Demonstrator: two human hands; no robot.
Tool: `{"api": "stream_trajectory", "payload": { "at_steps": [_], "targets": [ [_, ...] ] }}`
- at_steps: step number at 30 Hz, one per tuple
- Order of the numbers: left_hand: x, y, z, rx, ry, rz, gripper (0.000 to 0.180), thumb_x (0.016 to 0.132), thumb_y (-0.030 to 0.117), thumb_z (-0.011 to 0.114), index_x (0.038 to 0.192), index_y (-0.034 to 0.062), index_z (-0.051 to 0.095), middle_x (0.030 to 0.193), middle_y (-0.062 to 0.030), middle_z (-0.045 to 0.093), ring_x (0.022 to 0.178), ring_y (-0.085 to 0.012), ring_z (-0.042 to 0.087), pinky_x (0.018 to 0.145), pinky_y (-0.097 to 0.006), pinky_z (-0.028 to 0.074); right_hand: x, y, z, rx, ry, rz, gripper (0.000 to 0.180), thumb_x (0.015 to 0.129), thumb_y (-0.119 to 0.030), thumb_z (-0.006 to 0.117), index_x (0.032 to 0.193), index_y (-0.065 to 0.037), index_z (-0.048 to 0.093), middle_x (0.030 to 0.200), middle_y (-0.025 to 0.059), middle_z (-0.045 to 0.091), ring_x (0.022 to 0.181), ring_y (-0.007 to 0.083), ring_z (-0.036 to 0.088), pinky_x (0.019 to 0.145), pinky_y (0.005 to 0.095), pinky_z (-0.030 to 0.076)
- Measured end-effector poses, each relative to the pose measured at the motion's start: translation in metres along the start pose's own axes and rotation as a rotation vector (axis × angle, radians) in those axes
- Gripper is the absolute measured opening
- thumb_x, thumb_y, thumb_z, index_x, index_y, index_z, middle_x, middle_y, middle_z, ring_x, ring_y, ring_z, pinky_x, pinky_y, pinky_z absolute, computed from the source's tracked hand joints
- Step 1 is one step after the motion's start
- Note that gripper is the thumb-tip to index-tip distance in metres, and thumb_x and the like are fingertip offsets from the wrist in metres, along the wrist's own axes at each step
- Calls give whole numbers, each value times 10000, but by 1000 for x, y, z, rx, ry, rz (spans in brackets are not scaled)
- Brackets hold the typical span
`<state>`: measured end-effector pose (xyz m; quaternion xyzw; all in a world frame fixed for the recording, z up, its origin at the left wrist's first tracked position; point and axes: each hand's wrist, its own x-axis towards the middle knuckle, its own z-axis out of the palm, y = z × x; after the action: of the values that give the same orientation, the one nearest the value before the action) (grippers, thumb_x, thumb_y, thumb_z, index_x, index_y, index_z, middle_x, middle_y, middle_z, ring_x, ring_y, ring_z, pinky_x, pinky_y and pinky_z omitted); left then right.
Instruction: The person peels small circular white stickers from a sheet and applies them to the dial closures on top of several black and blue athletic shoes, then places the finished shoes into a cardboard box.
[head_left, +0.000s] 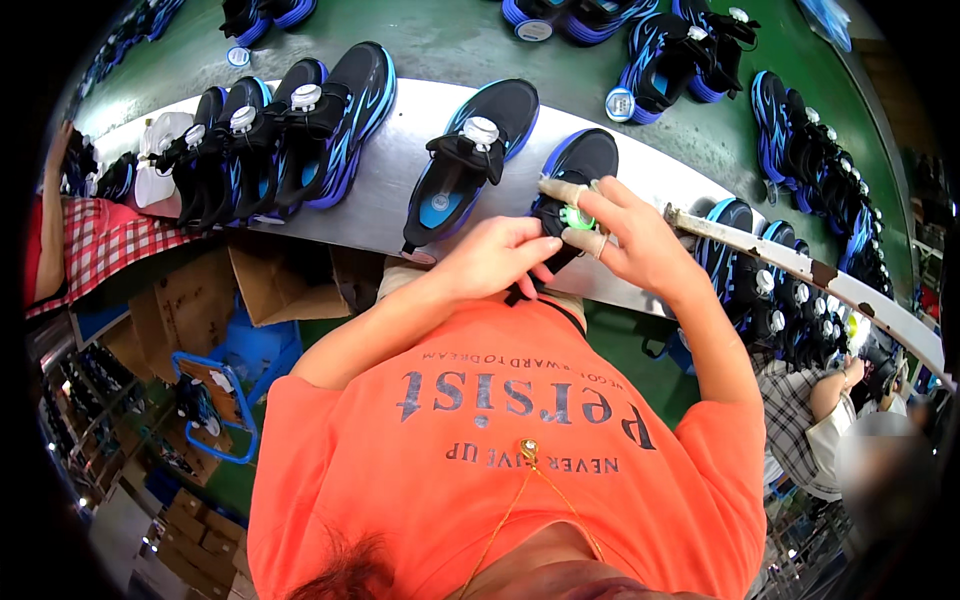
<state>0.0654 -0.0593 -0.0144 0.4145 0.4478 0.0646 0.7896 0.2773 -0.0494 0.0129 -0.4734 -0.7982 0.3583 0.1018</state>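
Observation:
A black sneaker [583,158] with blue-purple soles stands on the metal bench in front of me, toe pointing away. My right hand [628,232], with pale covers on the thumb and forefinger, pinches a small bright green piece [576,218] over the shoe's opening. At the near end of that shoe, my left hand [506,254] is closed, fingers bent; what it grips is mostly hidden. Just to the left sits another sneaker [440,200], with a white round dial [481,131] on its strap. Both hands overlap the nearer part of the worked shoe.
A row of similar sneakers [335,110] lines the metal bench [395,125] at left. More shoes [665,65] stand on the green surface [430,45] beyond. A white rail [800,262] runs at right. Cardboard boxes [285,285] and a blue-framed chair [235,400] are below left. Co-workers' arms [52,230] show at both sides.

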Motion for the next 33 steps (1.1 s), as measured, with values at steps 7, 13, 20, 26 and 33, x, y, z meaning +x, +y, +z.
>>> {"api": "stream_trajectory", "payload": {
  "at_steps": [7,13,20,26,33],
  "targets": [
    [-30,4,1,126,38,133,228,962,143,500,1041,-17,642,991,-83,669,749,-140,647,617,-265,529,18,-4,-3,-28,-27,66,349,829,-310,666,1100,-92,647,777,146,596,749,332,613,671,417,484],
    [-33,-20,-72,518,941,524,234,824,105,636,1041,17,628,938,-122,612,863,-259,594,728,-344,475,101,-3,-22,119,-99,-177,757,684,-160,739,1386,-237,468,948,100,522,867,239,520,735,335,456],
    [1,-34,-75,469,1055,584,176,834,132,616,952,4,643,845,-137,628,804,-301,607,719,-355,470,140,-4,19,89,-44,-493,549,653,-167,761,1170,-179,575,851,106,563,848,307,584,712,397,475],
    [-8,-26,-84,157,892,330,300,849,295,683,812,-2,670,642,-31,619,599,-67,559,540,-259,441,100,-27,24,-295,-26,-299,391,726,-61,668,1084,-120,522,835,90,541,794,309,597,634,407,489],
    [-26,9,-77,90,322,87,252,900,250,604,930,7,668,738,-25,633,547,-60,536,495,-212,404,94,-32,5,152,-107,-208,581,748,-28,650,1290,-153,483,871,115,540,819,319,571,693,422,467]
  ]
}}
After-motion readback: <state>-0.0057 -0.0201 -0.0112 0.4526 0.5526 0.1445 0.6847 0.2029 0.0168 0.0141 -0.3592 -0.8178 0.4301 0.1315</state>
